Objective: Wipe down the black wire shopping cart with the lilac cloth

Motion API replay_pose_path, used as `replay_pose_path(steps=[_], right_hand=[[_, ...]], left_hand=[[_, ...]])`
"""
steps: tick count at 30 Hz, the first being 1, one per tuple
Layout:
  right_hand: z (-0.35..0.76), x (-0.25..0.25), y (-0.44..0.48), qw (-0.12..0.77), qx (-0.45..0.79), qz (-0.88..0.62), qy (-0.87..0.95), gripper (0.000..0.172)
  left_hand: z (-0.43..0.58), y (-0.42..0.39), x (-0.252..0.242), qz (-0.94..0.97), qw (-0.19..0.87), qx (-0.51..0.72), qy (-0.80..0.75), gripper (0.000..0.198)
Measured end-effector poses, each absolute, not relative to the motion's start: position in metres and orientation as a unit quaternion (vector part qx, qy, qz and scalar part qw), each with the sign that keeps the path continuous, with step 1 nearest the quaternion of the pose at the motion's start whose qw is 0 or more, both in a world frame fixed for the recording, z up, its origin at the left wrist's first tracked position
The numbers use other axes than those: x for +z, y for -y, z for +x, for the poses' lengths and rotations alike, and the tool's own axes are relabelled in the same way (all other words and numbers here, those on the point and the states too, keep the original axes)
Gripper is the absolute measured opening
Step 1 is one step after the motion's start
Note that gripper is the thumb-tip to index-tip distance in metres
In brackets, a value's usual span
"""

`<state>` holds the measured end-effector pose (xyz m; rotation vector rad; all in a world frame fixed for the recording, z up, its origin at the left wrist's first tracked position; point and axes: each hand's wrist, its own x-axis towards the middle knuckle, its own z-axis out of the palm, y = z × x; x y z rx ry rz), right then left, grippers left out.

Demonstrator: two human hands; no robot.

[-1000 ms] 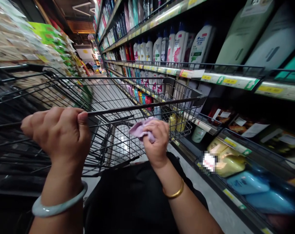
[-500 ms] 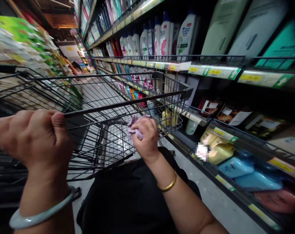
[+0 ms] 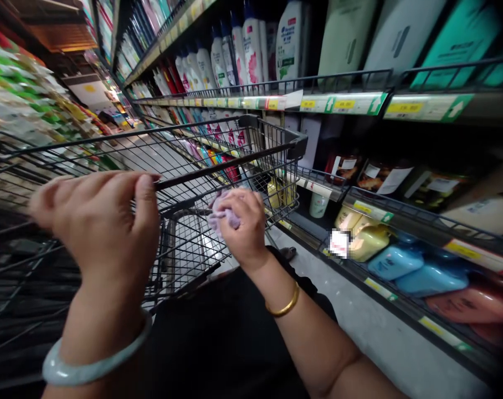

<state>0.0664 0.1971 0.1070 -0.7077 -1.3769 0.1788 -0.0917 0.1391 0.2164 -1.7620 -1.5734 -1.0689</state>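
My left hand (image 3: pixel 104 219) is wrapped over the dark top rail (image 3: pixel 193 175) of a black wire shopping cart (image 3: pixel 272 123), its thumb lying along the rail. A pale green bangle (image 3: pixel 96 366) circles that wrist. My right hand (image 3: pixel 246 230) is closed around a crumpled light purple cloth (image 3: pixel 222 215), just below the rail and against the cart's near side. Whether the cloth touches the wires cannot be made out. A gold bangle (image 3: pixel 285 302) is on the right wrist. Through the mesh, the grey floor shows.
Shelves along the right hold white shampoo bottles (image 3: pixel 251 50), dark-lidded jars (image 3: pixel 384 176) and yellow bottles (image 3: pixel 368 244). Blue bottles (image 3: pixel 430 274) lie lower down. Price labels (image 3: pixel 343 104) line the shelf edges. Blurred packets (image 3: pixel 22 94) are stacked at the left, with an aisle floor (image 3: pixel 155 155) between.
My left hand has shifted right along the rail, closer to my right hand. My right hand still grips the purple cloth and has moved little. The shelves appear further left in view.
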Motion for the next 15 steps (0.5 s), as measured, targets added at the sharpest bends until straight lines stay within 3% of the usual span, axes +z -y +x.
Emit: replay_pose_path(steps=[5,9,15], right_hand=[[0.075,0.11,-0.201,0.739,0.062,-0.365,0.563,0.02],[0.067,0.106,-0.198,0.69,0.087,-0.344,0.631,0.019],[0.079,0.106,-0.204,0.74,0.075,-0.369,0.557,0.024]], left_hand=[[-0.066,-0.16,0.202,-0.625,0.318,-0.329,0.632,0.042],[-0.071,-0.162,0.193,-0.605,0.345,-0.333,0.636,0.038],[-0.078,-0.16,0.191,-0.608,0.349,-0.334,0.63,0.035]])
